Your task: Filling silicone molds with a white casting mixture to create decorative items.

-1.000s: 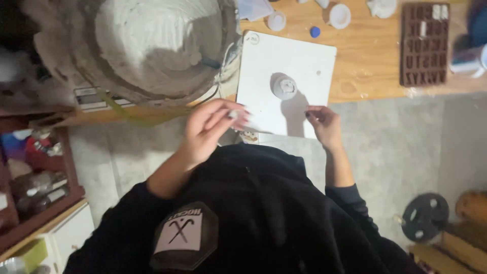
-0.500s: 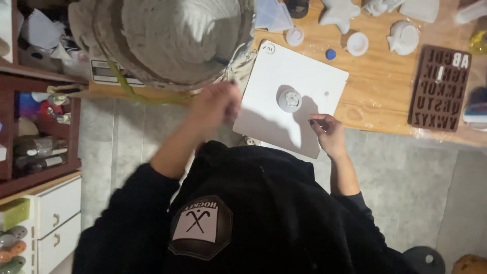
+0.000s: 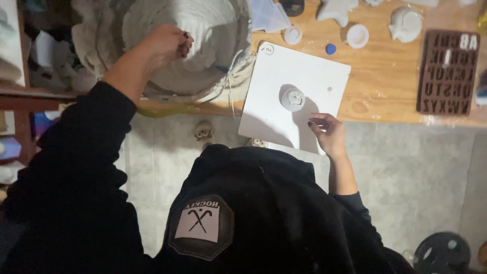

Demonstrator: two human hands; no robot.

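White board, small mould, plaster-caked bucket

The square white board [image 3: 274, 96] overhangs the bench [image 3: 395, 86] edge, carrying a small round mould [image 3: 292, 98]; the grey-crusted bucket [image 3: 203, 45] sits just left.

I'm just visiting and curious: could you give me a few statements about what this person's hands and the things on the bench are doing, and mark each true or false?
1. The left hand is over the big plaster-coated bucket. True.
2. The right hand rests at the edge of the white square board. True.
3. The small round mould sits inside the bucket. False: it sits on the white board.
4. The brown letter mould lies on the wooden bench. True.
5. The right hand holds the blue cap. False: the cap lies on the bench, far from that hand.
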